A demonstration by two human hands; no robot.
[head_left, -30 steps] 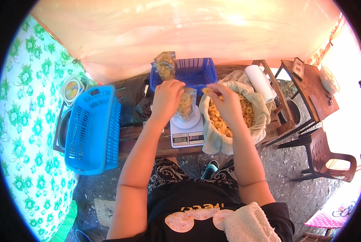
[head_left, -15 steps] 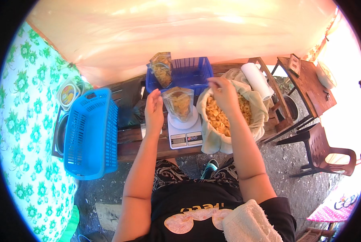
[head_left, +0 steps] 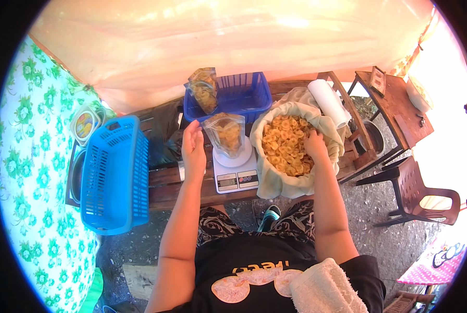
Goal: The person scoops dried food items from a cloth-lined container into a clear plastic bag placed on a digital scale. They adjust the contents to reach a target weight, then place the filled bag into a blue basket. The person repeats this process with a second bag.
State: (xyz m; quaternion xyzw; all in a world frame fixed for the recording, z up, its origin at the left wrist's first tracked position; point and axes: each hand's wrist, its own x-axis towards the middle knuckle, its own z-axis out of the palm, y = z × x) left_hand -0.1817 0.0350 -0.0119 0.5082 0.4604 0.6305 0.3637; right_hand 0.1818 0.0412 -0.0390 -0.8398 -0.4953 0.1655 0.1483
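Observation:
A clear stand-up pouch (head_left: 228, 134), partly filled with yellow chips, stands upright on the round plate of a white kitchen scale (head_left: 236, 173). Just left of the pouch, my left hand (head_left: 192, 151) is raised and open, fingers stretched, holding nothing. To the right, my right hand (head_left: 315, 146) dips into a cloth-lined basin of yellow-brown chips (head_left: 287, 143). Its fingers are curled closed at the chips' right side, fingertips partly hidden among them. The pale cloth (head_left: 269, 182) drapes over the basin's rim.
Behind the scale stands a dark blue basket (head_left: 244, 94) with filled pouches (head_left: 203, 96) at its left end. A light blue basket (head_left: 111, 177) is on the left. A white roll (head_left: 329, 103) lies beyond the basin; a brown chair (head_left: 416, 190) and wooden table (head_left: 387, 104) stand right.
My right hand has moved from above the basin's far left rim down into the chips at its right side. My left hand stays beside the pouch, slightly further left.

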